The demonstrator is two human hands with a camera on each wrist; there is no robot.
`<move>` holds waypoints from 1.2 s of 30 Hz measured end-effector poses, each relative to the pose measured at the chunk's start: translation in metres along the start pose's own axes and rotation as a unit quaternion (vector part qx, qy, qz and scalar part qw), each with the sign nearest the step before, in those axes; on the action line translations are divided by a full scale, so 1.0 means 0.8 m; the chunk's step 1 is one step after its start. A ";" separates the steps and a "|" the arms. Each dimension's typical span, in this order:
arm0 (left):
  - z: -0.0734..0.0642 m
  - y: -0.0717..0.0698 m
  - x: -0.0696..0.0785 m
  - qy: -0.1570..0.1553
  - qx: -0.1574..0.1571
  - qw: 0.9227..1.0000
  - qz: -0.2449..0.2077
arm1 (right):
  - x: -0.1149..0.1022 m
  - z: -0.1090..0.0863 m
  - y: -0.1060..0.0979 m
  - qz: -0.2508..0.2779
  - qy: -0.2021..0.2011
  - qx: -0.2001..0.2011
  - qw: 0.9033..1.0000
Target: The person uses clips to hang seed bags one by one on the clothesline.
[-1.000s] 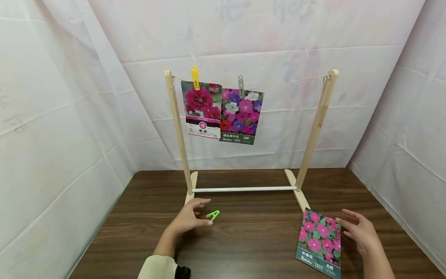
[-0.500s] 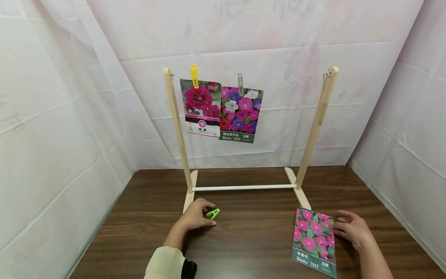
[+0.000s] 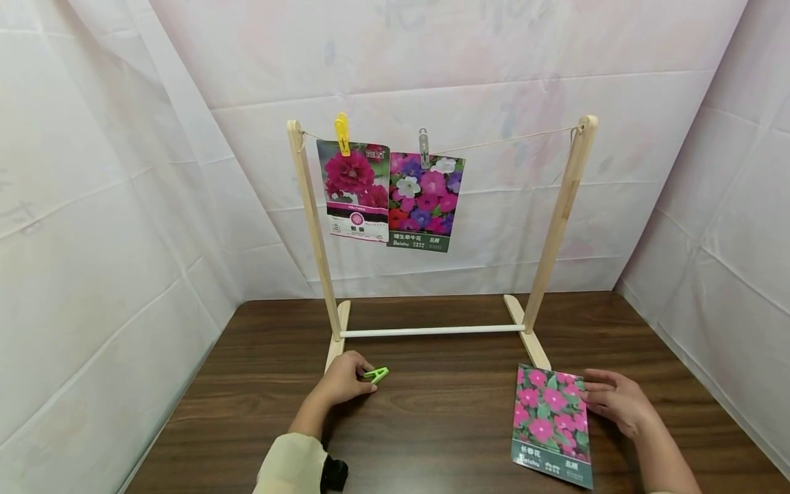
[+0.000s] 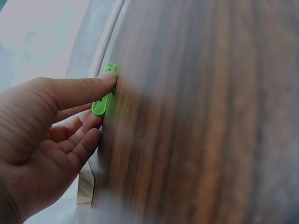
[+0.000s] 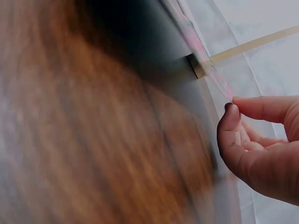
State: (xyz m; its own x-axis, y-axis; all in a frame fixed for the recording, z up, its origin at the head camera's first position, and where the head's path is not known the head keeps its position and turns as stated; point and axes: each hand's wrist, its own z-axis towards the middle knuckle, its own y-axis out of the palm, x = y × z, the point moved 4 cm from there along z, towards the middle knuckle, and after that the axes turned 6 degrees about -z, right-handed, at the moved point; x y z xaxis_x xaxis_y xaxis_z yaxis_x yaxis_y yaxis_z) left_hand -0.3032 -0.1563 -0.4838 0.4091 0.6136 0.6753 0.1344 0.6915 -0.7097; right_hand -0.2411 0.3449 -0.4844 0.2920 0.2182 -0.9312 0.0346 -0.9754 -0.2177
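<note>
My left hand pinches a small bright green clothespin between thumb and fingers, low over the table. In the left wrist view, the thumb lies across the green clothespin. At the right, my right hand pinches the edge of a seed packet printed with pink flowers and a dark green lower band. The right wrist view shows thumb and index finger meeting at the edge of the packet, seen nearly edge-on. The right hand's other fingers are curled in behind the index finger.
A wooden stand holds a string between two posts. From it hang a hollyhock packet under a yellow clothespin and a petunia packet under a grey clothespin. A white rod joins the feet. White cloth surrounds the table.
The left hand has moved in to the green clothespin and its fingers have come together on it. The right hand and pink-flower packet have shifted left.
</note>
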 end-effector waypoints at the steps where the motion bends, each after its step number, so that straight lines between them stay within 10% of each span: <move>1: 0.000 0.000 0.000 -0.002 0.002 1.000 -0.003 | 0.000 0.000 0.001 0.004 -0.005 -0.004 1.000; 36: 0.009 -0.002 0.022 0.015 0.037 0.989 -0.144 | -0.067 -0.022 0.033 0.033 -0.198 -0.030 0.979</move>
State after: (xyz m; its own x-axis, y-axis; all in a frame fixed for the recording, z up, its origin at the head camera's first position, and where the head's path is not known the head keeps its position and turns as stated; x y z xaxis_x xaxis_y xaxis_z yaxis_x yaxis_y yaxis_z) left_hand -0.3028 -0.1442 -0.4694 0.3908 0.3771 0.8397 0.1830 0.8622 -0.4723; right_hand -0.2390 0.3069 -0.4348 -0.0981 0.1372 -0.9857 0.0875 -0.9854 -0.1459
